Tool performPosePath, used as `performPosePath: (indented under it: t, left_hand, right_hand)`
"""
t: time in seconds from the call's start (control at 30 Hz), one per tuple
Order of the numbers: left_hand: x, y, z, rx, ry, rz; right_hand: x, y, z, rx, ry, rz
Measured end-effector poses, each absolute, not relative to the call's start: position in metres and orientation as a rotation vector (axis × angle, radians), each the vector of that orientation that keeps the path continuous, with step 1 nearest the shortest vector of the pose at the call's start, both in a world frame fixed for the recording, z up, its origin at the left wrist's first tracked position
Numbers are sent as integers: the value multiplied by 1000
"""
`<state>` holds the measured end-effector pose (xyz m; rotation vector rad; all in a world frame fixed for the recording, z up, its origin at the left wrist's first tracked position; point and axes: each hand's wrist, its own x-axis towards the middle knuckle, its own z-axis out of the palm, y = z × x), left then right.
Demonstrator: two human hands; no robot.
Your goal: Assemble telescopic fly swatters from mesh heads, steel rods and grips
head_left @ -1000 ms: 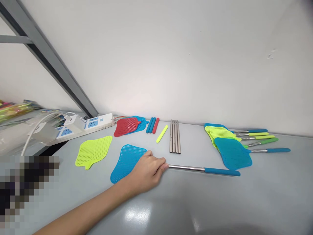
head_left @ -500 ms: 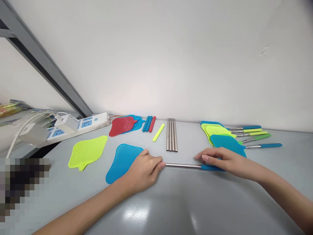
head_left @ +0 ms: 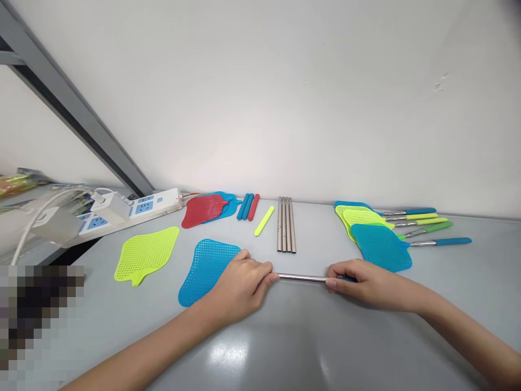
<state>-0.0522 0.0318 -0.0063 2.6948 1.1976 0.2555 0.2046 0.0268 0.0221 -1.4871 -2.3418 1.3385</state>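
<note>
**A:** Site overall?

**B:** Grey tabletop (head_left: pixel 366 336) along a white wall (head_left: pixel 260 92). Grey metal beam (head_left: pixel 69 103) slanting down at far left.

**A:** Back left corner?

**B:** White power strip (head_left: pixel 158 203) at the table's edge, with a white plug adapter (head_left: pixel 109 208) in a socket and a white cable (head_left: pixel 30 233) curving away to the left.

**A:** Larger stock on the table?

**B:** At right, an overlapping stack of fly swatters, lime and blue, with a blue swatter head (head_left: pixel 380 247) on top and the handles fanning out toward the right. At left, a lime swatter head (head_left: pixel 145 255) lying flat. Nearer the wall, a red swatter head (head_left: pixel 201 210) overlapping a second blue swatter head (head_left: pixel 232 205). Just under the left hand, a third blue swatter head (head_left: pixel 205 271).

**A:** Loose parts?

**B:** Near the centre, four metal tubes (head_left: pixel 287 224) side by side, and to their left, a lime grip (head_left: pixel 264 220), lying at a slant. Further left, two blue grips (head_left: pixel 245 206) and a red grip (head_left: pixel 253 207), all touching.

**A:** Item in hand and its position?

**B:** Steel handle (head_left: pixel 303 277), level, between both hands, just in front of the four tubes. Blue grip (head_left: pixel 345 279) on it, mostly hidden by the right hand.

**A:** State of the grip?

**B:** Hands apart, both clamped on the handle. Left hand (head_left: pixel 242 288) closed on the bare steel end, right hand (head_left: pixel 374 285) closed on the steel next to the blue grip.
</note>
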Motion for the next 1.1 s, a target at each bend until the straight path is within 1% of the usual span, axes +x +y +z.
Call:
performPosePath:
  t: [0.1, 0.27, 0.47, 0.77, 1.1]
  left_hand:
    - [-51, 31, -6, 2694, 1206, 266]
    - [-50, 31, -4, 2679, 1249, 229]
    - [-50, 28, -1, 2632, 1283, 152]
    - [-49, 22, 10, 2599, 1346, 43]
    - [-42, 15, 8, 2553, 1407, -8]
  right_hand:
    - [204, 27, 18, -1492, -2385, 1293]
    - [200, 24, 17, -1461, -2418, 1104]
    - [198, 22, 15, -1418, -2374, 1072]
    - [195, 19, 4, -1332, -2442, 882]
    - [192, 15, 4, -1274, -2547, 735]
